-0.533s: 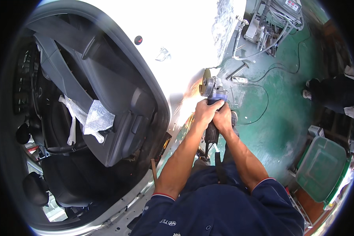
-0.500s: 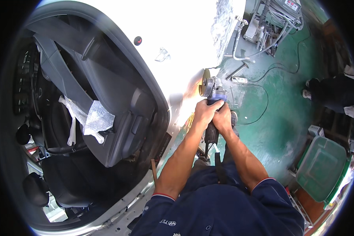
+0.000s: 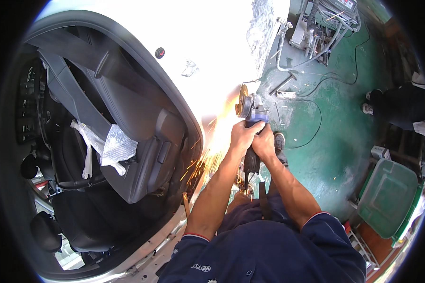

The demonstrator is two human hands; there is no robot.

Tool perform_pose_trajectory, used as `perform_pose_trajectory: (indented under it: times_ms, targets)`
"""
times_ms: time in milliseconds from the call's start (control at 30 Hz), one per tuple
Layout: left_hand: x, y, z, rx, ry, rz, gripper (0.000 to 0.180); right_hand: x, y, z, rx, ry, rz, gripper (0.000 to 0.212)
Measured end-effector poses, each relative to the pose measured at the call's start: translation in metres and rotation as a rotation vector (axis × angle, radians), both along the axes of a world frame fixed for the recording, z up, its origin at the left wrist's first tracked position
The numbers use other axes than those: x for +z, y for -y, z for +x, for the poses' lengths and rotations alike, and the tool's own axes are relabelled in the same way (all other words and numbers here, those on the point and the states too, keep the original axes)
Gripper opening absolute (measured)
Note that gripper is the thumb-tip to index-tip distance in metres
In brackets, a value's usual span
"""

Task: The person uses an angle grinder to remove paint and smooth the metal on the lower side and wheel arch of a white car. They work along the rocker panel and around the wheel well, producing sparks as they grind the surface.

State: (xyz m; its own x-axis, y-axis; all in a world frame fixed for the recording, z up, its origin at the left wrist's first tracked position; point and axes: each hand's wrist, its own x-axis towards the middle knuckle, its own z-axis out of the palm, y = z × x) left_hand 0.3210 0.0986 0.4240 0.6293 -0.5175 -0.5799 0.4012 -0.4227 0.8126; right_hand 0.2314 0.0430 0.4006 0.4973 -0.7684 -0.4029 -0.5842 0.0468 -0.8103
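Observation:
Both my hands are wrapped round an angle grinder [image 3: 253,162], its dark rear handle pointing back toward me. My left hand [image 3: 242,137] grips the body on its left side. Against it, my right hand [image 3: 264,141] closes round the other side, just behind the blue band. The grinder's disc [image 3: 243,101] meets the lower edge of a white car body panel [image 3: 208,52], where a bright glare hides the exact contact. Orange sparks [image 3: 205,162] stream back past my left forearm.
Left of me the car's opening shows a dark seat [image 3: 146,155] with bubble wrap [image 3: 119,145] on it. A hammer [image 3: 283,84] and a cable lie on the green floor [image 3: 330,141]. A machine with hoses [image 3: 316,37] stands far right; a green-lidded bin [image 3: 387,198] and another person [image 3: 396,106] are at right.
The spark stream has grown much larger and spreads back toward me. My hands and the grinder have shifted slightly left in view, the disc still at the panel edge.

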Motion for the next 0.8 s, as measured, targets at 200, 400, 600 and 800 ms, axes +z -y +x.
perform_pose_trajectory:
  times_ms: [200, 400, 600, 800]
  targets:
    - [-0.0031, -0.0023, -0.0015, 0.030, -0.043, -0.034, 0.040, -0.0001, -0.0021, 0.0000, -0.004, 0.003, -0.006, 0.057]
    - [-0.0005, -0.0019, -0.0016, 0.020, -0.025, -0.056, 0.040, 0.0007, -0.0011, -0.0005, 0.001, -0.007, 0.012, 0.055]
    - [0.0036, -0.0008, -0.0017, 0.022, -0.031, -0.045, 0.041, 0.0028, 0.0004, 0.0007, -0.001, -0.016, -0.009, 0.055]
    - [0.0031, 0.0014, -0.0004, 0.018, -0.027, -0.058, 0.039, 0.0067, 0.0033, 0.0004, 0.018, 0.035, 0.006, 0.062]
